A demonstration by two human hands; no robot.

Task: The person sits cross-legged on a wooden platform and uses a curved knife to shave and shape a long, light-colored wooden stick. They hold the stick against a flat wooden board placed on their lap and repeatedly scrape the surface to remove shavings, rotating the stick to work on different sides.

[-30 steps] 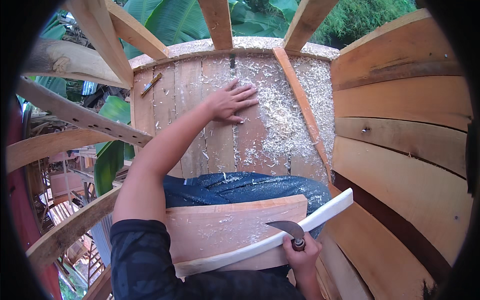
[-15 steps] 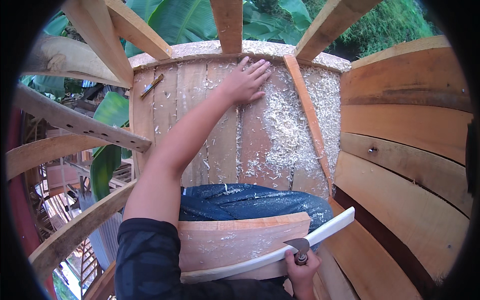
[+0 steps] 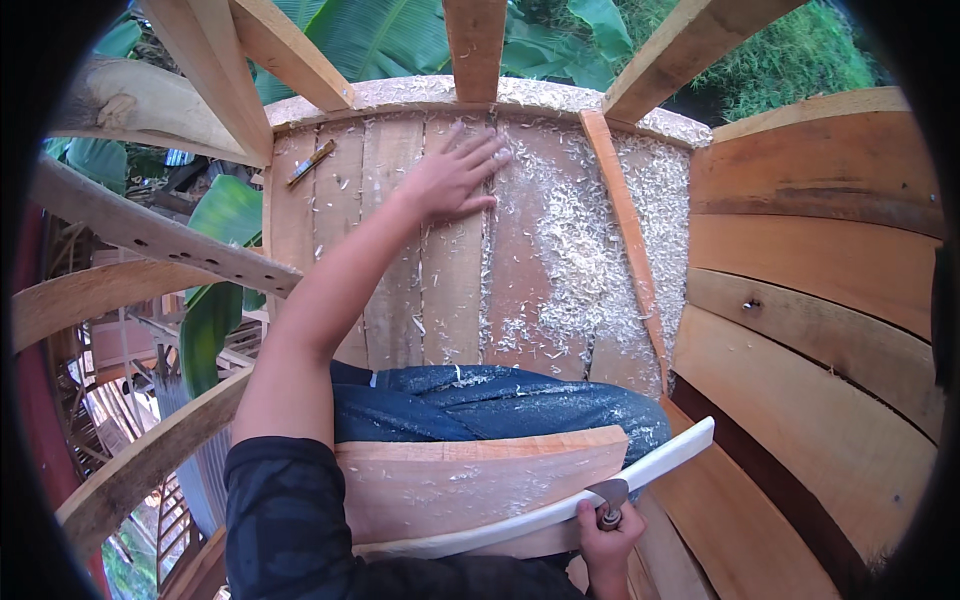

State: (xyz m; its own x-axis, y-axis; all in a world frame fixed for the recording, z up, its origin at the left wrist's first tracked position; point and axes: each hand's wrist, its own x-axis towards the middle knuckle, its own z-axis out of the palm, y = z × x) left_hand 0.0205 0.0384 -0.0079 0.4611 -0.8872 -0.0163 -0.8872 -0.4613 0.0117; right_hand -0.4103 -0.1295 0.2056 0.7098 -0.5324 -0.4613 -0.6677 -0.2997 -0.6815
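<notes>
My left hand (image 3: pixel 455 182) is stretched out with its fingers spread over the plank floor (image 3: pixel 385 235), and it holds nothing. Whether the palm touches the boards I cannot tell. Near my body, my right hand (image 3: pixel 610 540) is closed round the dark handle of a short, curved-blade knife (image 3: pixel 608 491). Its blade lies at a long, pale, slightly curved wooden strip (image 3: pixel 675 453), which slants across my lap. Beside the strip, a broad reddish board (image 3: pixel 480 485) rests against my legs in blue trousers (image 3: pixel 500 405). Curled wood shavings (image 3: pixel 585 270) are heaped right of my left hand.
A narrow wooden batten (image 3: pixel 625 235) lies lengthwise among the shavings. A small slim brown and blue object (image 3: pixel 312 162) sits at the far left of the floor. Planked sides (image 3: pixel 810 250) rise on the right. Bare ribs (image 3: pixel 155 455) stand on the left, with foliage beyond.
My left hand has swept left and slightly nearer over the planks, away from the shavings heap. My right hand still grips the knife; its blade sits at a slightly different angle.
</notes>
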